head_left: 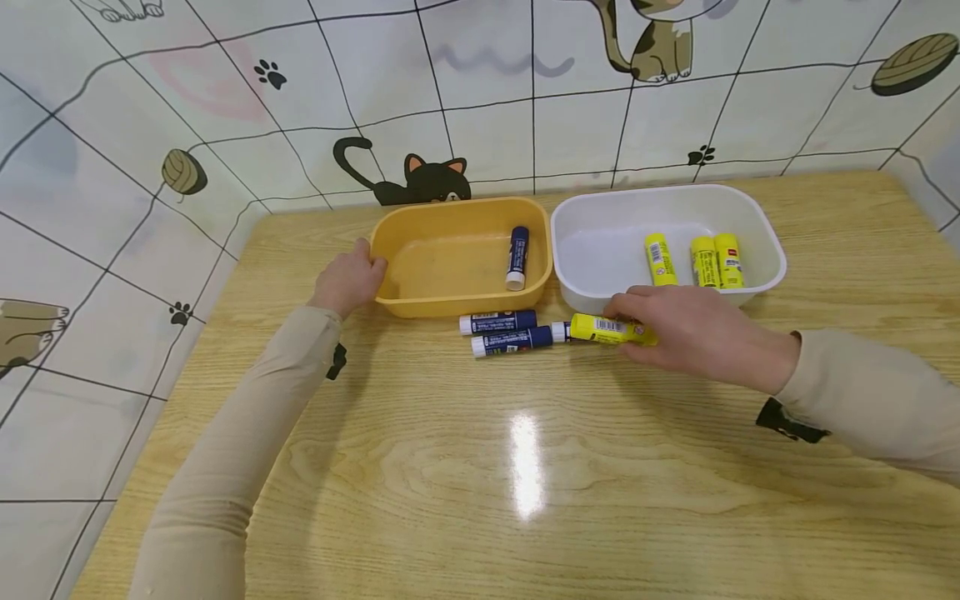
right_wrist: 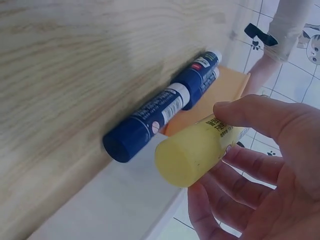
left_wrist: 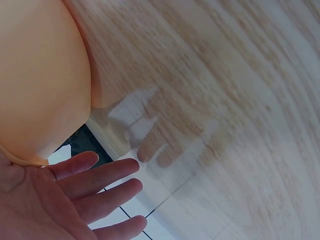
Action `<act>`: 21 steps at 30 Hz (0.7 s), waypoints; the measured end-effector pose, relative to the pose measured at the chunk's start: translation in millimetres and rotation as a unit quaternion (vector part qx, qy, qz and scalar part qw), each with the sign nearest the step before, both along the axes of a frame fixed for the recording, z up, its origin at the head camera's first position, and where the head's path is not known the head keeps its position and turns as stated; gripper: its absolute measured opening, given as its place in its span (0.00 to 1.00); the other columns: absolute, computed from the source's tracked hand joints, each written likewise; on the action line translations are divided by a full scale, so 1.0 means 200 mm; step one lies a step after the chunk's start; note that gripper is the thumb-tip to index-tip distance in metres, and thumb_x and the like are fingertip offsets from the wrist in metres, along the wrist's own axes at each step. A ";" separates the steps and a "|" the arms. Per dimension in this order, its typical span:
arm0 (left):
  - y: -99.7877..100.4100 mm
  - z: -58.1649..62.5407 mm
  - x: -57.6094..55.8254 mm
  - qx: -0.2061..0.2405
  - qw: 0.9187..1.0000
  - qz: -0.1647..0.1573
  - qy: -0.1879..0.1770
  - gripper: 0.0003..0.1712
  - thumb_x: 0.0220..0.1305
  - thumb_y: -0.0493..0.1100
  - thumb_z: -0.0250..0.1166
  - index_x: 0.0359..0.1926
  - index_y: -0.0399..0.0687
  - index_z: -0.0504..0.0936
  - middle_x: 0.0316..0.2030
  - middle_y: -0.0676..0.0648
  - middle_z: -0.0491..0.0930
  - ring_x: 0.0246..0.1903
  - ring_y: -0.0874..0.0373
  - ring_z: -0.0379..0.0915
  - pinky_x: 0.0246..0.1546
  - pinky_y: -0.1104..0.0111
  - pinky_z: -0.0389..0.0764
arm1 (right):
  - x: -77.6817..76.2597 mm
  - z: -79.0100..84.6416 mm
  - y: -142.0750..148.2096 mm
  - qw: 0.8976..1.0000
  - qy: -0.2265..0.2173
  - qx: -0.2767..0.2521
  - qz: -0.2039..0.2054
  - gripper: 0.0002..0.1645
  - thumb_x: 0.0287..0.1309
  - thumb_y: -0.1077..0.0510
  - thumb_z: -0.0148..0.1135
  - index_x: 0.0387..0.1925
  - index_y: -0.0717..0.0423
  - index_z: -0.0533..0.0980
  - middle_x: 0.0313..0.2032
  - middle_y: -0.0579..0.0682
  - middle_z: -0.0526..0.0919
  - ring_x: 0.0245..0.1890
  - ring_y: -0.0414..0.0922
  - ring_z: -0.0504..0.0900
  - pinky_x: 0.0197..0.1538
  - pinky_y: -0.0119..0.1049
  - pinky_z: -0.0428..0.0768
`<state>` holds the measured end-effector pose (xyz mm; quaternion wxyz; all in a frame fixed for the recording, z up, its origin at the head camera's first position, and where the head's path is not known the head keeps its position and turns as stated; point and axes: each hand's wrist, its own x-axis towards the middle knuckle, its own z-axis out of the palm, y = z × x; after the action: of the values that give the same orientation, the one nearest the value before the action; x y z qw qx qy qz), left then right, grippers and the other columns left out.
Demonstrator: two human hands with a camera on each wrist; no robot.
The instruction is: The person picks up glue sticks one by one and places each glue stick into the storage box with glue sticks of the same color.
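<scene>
My right hand (head_left: 678, 325) holds a yellow glue stick (head_left: 603, 328) between thumb and fingers, just in front of the white bin (head_left: 600, 296). In the right wrist view its round yellow end faces the camera. Below it lies a blue glue stick (right_wrist: 145, 122), partly covered in the head view. Two more blue glue sticks, a front one (head_left: 512, 342) and a rear one (head_left: 498, 322), lie beside it on the table. At the orange bin's (head_left: 457, 307) left end, my left hand (head_left: 348, 279) grips the rim with its thumb, the other fingers extended outside.
One blue glue stick (head_left: 517, 258) lies inside the orange bin. The white bin holds three yellow glue sticks, one (head_left: 660, 260) apart from a pair (head_left: 716, 262). The bins stand side by side on a wooden table (head_left: 420, 467), near a cat-patterned tiled wall (head_left: 487, 108).
</scene>
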<state>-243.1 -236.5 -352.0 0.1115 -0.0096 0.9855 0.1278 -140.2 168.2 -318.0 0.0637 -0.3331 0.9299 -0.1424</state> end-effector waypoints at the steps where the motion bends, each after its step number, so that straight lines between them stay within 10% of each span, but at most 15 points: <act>1: 0.00 0.00 0.00 0.000 1.000 0.000 -0.001 0.21 0.72 0.51 0.37 0.49 0.36 0.63 0.32 0.36 0.71 0.32 0.41 0.71 0.30 0.55 0.70 | 0.00 0.01 0.00 1.000 0.000 0.001 -0.001 0.20 0.47 0.58 0.74 0.44 0.56 0.80 0.34 0.45 0.81 0.25 0.38 0.74 0.26 0.34 0.74; 21: 0.00 0.00 -0.01 0.005 1.000 0.003 -0.005 0.22 0.71 0.52 0.36 0.51 0.37 0.62 0.35 0.35 0.71 0.33 0.41 0.71 0.31 0.54 0.70 | -0.05 0.13 0.07 0.999 0.048 -0.011 -0.023 0.20 0.46 0.58 0.75 0.42 0.57 0.79 0.35 0.47 0.83 0.34 0.45 0.81 0.31 0.41 0.77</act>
<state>-244.4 -237.2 -352.6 0.1161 -0.0130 0.9842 0.1330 -151.1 181.8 -292.6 0.0116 -0.3190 0.9376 -0.1376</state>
